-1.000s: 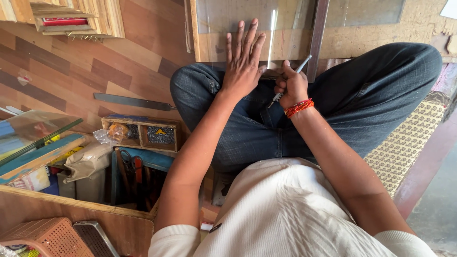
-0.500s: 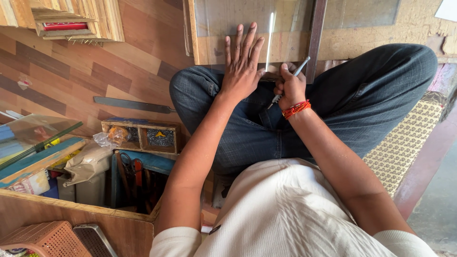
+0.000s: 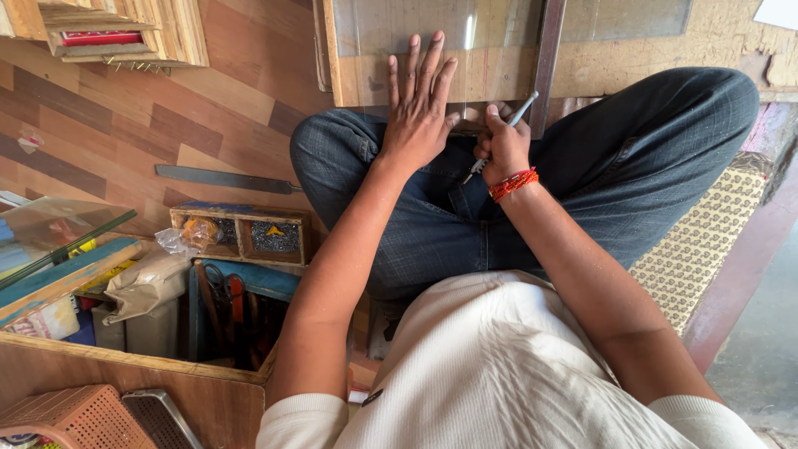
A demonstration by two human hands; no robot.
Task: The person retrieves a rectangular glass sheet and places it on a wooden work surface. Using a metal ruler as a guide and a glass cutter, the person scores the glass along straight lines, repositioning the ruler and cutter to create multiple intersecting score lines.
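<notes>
I sit cross-legged in blue jeans. My left hand [image 3: 420, 108] lies flat with fingers spread on a clear glass sheet [image 3: 432, 33] that rests on a wooden board [image 3: 515, 79] in front of my knees. My right hand [image 3: 501, 148], with a red thread band on the wrist, grips a thin metal glass-cutting tool [image 3: 499, 137] like a pen. The tool's tip touches the near edge of the glass, just right of my left hand. A dark flat bar [image 3: 549, 58] lies across the board to the right of the tool.
A long metal file [image 3: 224, 178] lies on the wood-pattern floor at left. Near it stands a small wooden box [image 3: 241, 233] with compartments. An open toolbox [image 3: 224, 308], a paper bag [image 3: 145, 283] and glass offcuts [image 3: 58, 229] crowd the lower left. A patterned mat [image 3: 706, 241] is at right.
My right hand has drawn the tool a little toward my body along the glass. The left hand stays pressed flat in place.
</notes>
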